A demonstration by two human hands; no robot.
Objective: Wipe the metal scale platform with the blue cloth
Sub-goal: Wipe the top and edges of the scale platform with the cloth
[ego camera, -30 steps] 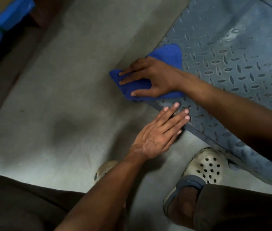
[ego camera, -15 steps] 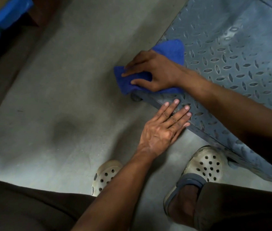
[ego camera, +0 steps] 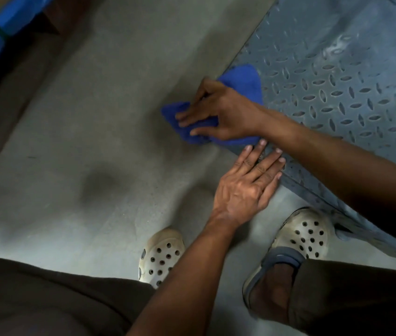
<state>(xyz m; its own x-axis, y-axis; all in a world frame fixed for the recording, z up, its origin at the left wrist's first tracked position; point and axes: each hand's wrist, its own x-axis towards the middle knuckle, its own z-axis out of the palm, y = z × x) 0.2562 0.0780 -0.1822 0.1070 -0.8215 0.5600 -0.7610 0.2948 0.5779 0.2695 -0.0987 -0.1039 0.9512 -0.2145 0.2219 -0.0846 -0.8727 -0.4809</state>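
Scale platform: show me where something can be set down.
Free: platform plate right of the blue cloth; floor left of it. Crowded: the near corner, with right hand pressing the cloth, left hand flat on the edge, clogs below.

One blue cloth [ego camera: 240, 78], one metal scale platform [ego camera: 337, 81], one left hand [ego camera: 245, 187], one right hand [ego camera: 226, 112], and two perforated clogs [ego camera: 161, 255] [ego camera: 306, 236].

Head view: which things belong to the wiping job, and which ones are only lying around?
Belong to the job:
blue cloth
metal scale platform
right hand, pressing flat on the cloth
left hand, fingers flat on the platform's edge

Only around:
blue object at the top left
pale clogs on the person's feet
grey floor
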